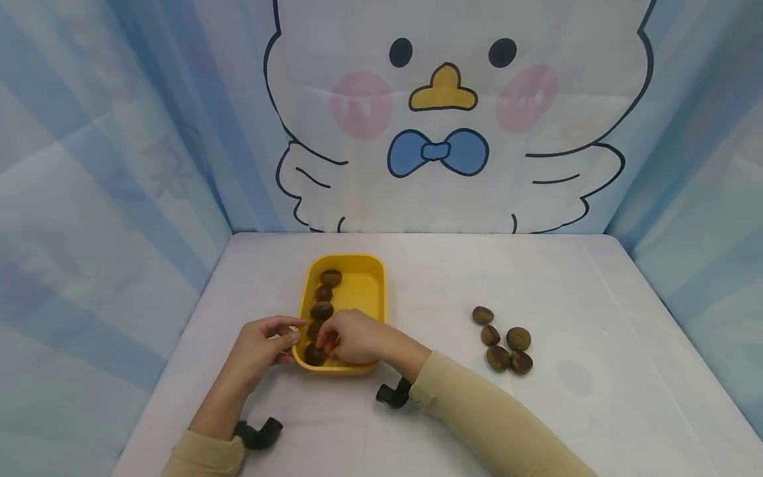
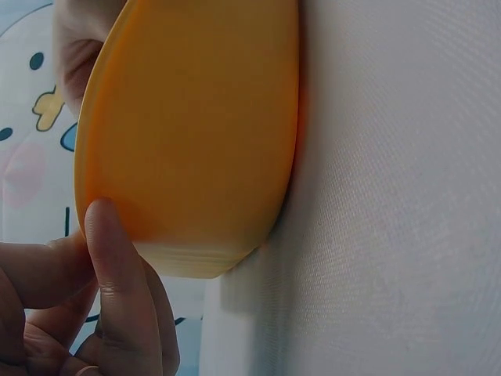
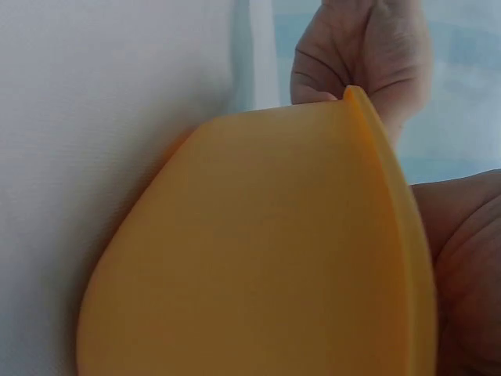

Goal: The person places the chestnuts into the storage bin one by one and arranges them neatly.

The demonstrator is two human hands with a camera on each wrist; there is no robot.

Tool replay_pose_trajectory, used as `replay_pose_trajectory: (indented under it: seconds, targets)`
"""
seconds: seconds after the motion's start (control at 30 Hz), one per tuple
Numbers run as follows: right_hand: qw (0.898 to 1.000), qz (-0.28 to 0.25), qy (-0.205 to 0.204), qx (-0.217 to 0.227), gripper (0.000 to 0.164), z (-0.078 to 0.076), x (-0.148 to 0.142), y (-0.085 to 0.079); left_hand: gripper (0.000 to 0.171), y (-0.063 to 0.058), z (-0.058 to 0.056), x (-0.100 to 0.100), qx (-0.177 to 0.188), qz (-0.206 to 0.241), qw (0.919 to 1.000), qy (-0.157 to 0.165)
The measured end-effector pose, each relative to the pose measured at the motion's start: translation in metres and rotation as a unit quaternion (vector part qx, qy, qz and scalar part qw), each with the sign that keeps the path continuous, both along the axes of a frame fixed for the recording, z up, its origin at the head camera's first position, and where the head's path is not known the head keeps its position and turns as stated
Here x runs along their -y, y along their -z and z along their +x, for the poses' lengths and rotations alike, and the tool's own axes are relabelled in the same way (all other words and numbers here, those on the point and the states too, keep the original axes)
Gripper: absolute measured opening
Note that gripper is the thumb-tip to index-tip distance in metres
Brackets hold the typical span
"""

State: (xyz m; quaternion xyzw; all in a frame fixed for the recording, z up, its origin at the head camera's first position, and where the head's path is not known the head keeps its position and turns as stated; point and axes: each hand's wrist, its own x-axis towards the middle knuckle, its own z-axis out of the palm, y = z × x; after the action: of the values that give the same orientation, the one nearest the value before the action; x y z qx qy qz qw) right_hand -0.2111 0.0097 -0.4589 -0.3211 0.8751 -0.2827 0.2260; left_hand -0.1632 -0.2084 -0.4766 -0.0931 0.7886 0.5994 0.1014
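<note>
A yellow tray [image 1: 360,291] lies on the table with several brown chestnuts [image 1: 322,310] in a column along its left side. My left hand [image 1: 262,341] grips the tray's left rim near the front corner; in the left wrist view its thumb and fingers [image 2: 117,274] meet at the rim. Reaching over the tray from the right, my right hand [image 1: 357,336] has curled fingers, their tips at the frontmost chestnut [image 1: 313,356]. In the right wrist view the tray wall [image 3: 258,251] hides those fingertips.
Several more chestnuts [image 1: 498,358] lie in a loose cluster on the white table [image 1: 602,397], right of the tray. A black strap piece [image 1: 259,434] shows at the left wrist, another [image 1: 393,394] at the right. Behind the table hangs a cartoon-printed cloth [image 1: 444,199].
</note>
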Motion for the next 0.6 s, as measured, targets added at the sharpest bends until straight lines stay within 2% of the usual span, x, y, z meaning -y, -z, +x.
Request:
replay_pose_trajectory:
  seconds: [0.23,0.6]
  targets:
    - [0.999,-0.027,0.019,0.034,0.017,0.0,-0.007,-0.006,0.032,-0.001,0.0,0.0,0.001,-0.004,1.0,0.0]
    - [0.994,-0.1,0.006,0.053,0.024,-0.003,-0.027,-0.018,0.032,0.0,0.001,0.0,0.002,-0.011,0.9999,-0.002]
